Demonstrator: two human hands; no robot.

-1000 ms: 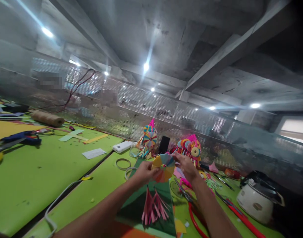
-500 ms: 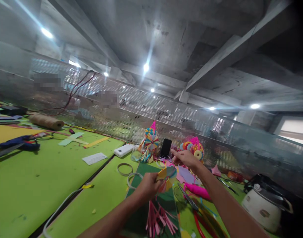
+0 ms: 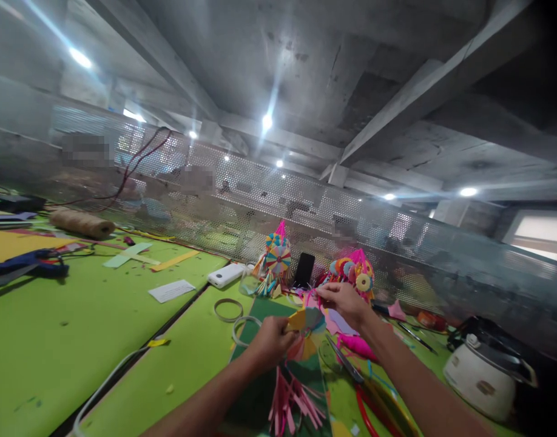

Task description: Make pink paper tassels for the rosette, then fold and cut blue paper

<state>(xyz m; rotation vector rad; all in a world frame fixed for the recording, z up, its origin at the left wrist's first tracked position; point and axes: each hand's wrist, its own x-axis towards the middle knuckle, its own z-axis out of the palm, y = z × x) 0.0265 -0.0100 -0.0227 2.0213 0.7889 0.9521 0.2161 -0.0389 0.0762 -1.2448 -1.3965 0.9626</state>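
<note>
My left hand (image 3: 275,343) is closed on the edge of a multicoloured paper rosette (image 3: 311,325) with yellow, blue and orange segments. Below it hang pink paper tassels (image 3: 290,397), over a dark green mat (image 3: 255,400). My right hand (image 3: 344,300) is just above and right of the rosette, its thumb and forefinger pinched together; what they hold, if anything, is too small to make out. Near that hand lie pink and lilac paper pieces (image 3: 341,321) and a bright pink roll (image 3: 357,346). Scissors (image 3: 346,361) with red handles rest right of the mat.
Two finished-looking paper ornaments (image 3: 277,258) and a black phone (image 3: 304,270) stand by the perforated screen (image 3: 205,206). Tape rings (image 3: 228,310), a white device (image 3: 226,275) and a twine spool (image 3: 82,223) lie leftward. Blue-handled scissors (image 3: 37,264) sit far left, a white kettle-like pot (image 3: 481,379) at right.
My right hand has come down from beside the phone towards the rosette, and its fingers have gone from pointing to a pinch. The left hand keeps hold of the rosette, almost unmoved.
</note>
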